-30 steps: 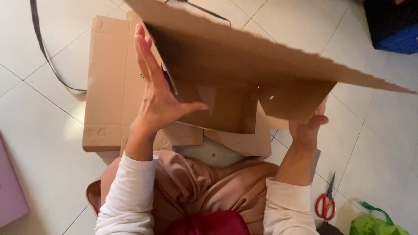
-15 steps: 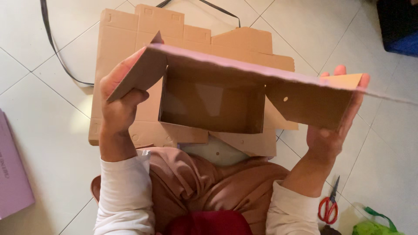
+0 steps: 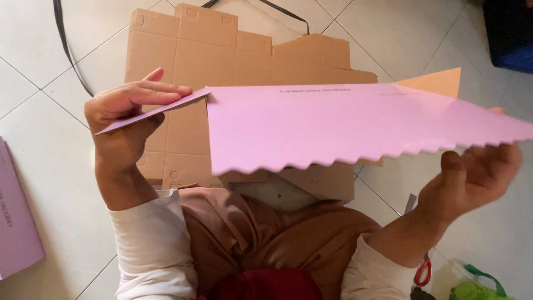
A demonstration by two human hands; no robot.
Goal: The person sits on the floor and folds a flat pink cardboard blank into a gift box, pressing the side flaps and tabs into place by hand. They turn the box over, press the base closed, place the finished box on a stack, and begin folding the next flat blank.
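Observation:
I hold a large flat cardboard box blank (image 3: 333, 125) level in front of me, its pink printed side up and its near edge cut in a zigzag. My left hand (image 3: 130, 119) pinches a folded pink flap at the blank's left end, thumb under, fingers on top. My right hand (image 3: 477, 175) supports the blank from below at its right end, fingers hidden behind the board. A brown tab of the same blank sticks out at the far right corner.
More flattened brown cardboard blanks (image 3: 222, 50) lie on the white tiled floor (image 3: 66, 183) beyond my knees. A pink board (image 3: 16, 222) lies at the left edge. Red-handled scissors (image 3: 423, 271) and a green bag (image 3: 477, 286) sit lower right; a black strap (image 3: 64, 50) curves upper left.
The blank has been turned over: its brown inner side faced me before, now the pink side is up and lying flatter. Both hands shifted to its ends.

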